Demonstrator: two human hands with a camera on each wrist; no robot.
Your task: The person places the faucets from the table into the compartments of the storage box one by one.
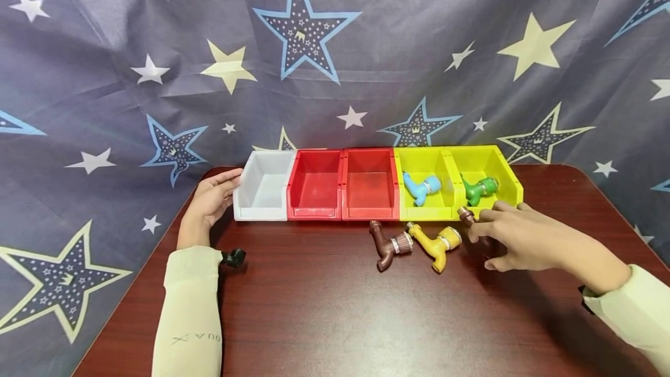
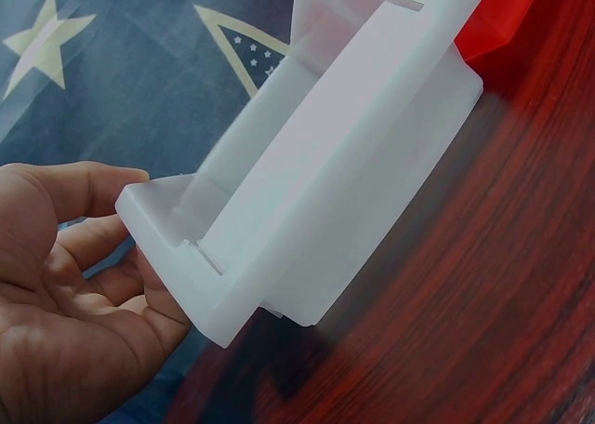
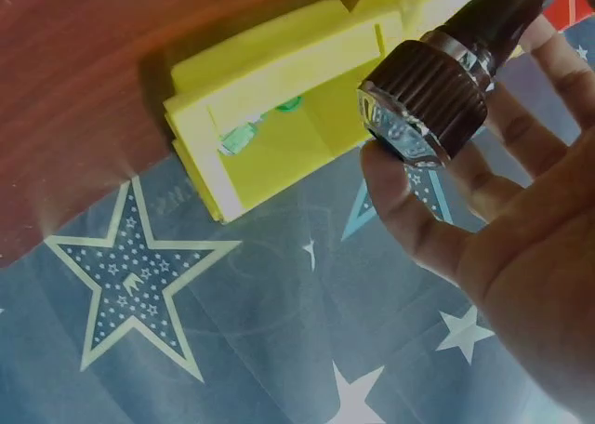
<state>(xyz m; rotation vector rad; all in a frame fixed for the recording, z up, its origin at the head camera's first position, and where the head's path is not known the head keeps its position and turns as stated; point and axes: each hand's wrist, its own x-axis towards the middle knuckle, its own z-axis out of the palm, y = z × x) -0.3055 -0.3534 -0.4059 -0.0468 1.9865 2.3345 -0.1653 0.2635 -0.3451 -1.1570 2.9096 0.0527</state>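
My left hand (image 1: 210, 199) is at the left side of the white bin (image 1: 263, 214); in the left wrist view its fingertips touch the bin's edge. My right hand (image 1: 523, 237) holds a dark brown tap (image 3: 428, 99), thumb against its ribbed knob and fingers behind it. In the head view that hand covers much of the tap, just in front of the right yellow bin. A second brown tap (image 1: 386, 247) and a yellow tap (image 1: 435, 245) lie on the table to its left. A blue tap (image 1: 420, 188) and a green tap (image 1: 478, 190) lie in the two yellow bins.
The bins stand in one row at the back of the dark red-brown table (image 1: 324, 319). Between white and yellow are two red bins, the left red bin (image 1: 315, 213) and the right red bin (image 1: 370, 213). A star-patterned cloth (image 1: 335, 98) hangs behind.
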